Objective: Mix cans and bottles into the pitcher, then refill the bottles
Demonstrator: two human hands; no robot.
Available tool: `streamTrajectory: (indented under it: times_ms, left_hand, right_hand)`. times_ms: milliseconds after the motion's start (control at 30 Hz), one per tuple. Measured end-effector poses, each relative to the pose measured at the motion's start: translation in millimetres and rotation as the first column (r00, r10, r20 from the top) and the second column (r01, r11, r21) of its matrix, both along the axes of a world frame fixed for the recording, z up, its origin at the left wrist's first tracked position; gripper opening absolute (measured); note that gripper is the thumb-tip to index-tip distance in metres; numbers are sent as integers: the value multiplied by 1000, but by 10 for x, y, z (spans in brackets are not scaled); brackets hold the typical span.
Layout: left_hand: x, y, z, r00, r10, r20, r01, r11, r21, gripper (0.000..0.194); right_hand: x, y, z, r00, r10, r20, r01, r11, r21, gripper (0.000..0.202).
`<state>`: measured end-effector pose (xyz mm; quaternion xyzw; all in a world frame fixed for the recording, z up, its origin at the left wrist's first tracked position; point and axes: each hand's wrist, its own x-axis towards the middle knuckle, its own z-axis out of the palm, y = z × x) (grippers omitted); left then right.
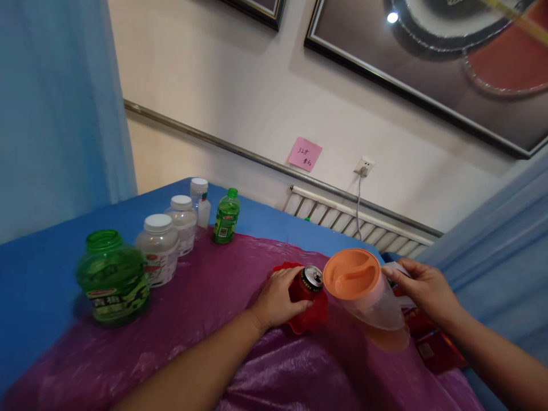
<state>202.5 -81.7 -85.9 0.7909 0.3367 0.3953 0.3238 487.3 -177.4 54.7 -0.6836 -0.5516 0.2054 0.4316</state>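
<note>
One red metal can with a silver top (306,283) sits between the left hand's (280,298) thumb and fingers; to its right, the right hand (423,285) grips the handle of an orange-lidded translucent plastic pitcher (371,305).

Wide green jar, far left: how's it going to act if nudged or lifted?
The green jar looks like see-through plastic with no obvious contents, so probably light for its size. Its squat, wide body should resist tipping under a gentle push. If knocked over, the rounded sides would likely let it roll.
</note>
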Motion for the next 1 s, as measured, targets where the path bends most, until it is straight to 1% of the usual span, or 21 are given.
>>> streamTrajectory:
  times_ms: [333, 633, 833, 1000]
  left_hand:
    - [-6, -17, 30, 1000, 1, 5, -1, 1000, 6, 77]
    - [4, -17, -4, 1000, 17, -14, -17, 1000, 2, 77]
    - [3, -7, -9, 1000, 14, -14, -14, 1000, 11, 77]
    - [3, -13, -4, 1000, 16, -15, -16, 1000, -5, 77]
  right_hand:
    - [-47, -17, 12, 1000, -18, -17, 17, 1000, -18, 51]
    - [-8, -12, 5, 1000, -6, 16, 6, 1000, -7, 48]
    - [-32, -19, 28, 999, -25, 37, 26, 999, -25, 50]
    - [-41, -25, 43, 999, -11, 37, 12, 999, -35, 49]
